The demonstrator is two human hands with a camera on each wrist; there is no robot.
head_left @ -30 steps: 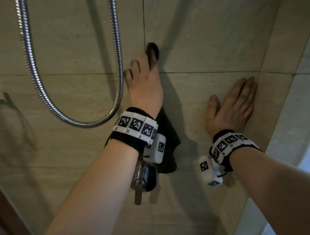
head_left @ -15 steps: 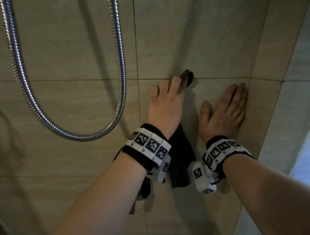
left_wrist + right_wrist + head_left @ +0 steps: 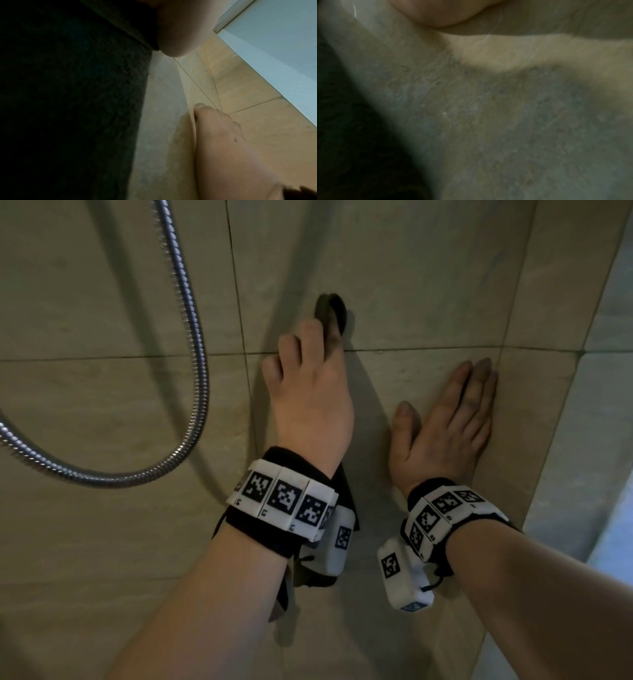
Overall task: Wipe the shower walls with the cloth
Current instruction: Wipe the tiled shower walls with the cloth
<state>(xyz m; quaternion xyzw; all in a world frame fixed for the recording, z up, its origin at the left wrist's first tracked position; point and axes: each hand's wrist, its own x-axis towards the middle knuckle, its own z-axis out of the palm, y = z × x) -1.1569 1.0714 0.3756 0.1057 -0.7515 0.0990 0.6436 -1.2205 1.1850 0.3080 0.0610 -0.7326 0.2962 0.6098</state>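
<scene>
1. Head view: the left hand point(image 3: 310, 405) presses the dark cloth point(image 3: 331, 311) flat against the wall point(image 3: 411, 285), fingers extended over it rather than curled round it; one end of the cloth shows above the fingertips and the rest hangs below the wrist. With only palm pressure holding it, the cloth could slide out and drop if that pressure eases mid-stroke.

2. Same view: the right hand point(image 3: 448, 433) lies flat and empty on the wall near the corner, fingers straight and together, probably as a brace. On a wet tile that brace could slip.

3. Same view: the hose point(image 3: 185, 337) loops just left of the left hand. A wide leftward sweep could catch it and drag it across the tiles.

4. Left wrist view: the cloth point(image 3: 68, 108) fills the left half as a dark mass against the wall point(image 3: 163, 121), and the right hand point(image 3: 223, 142) rests flat beside it, close by. The two hands could collide on a rightward pass, leaving the strip between them unwiped.

5. Right wrist view: blurred tile point(image 3: 488, 121) with pale streaks, pressed close to the lens; the hand's grip cannot be read here. Such streaks suggest residue that one light pass may only smear.
</scene>
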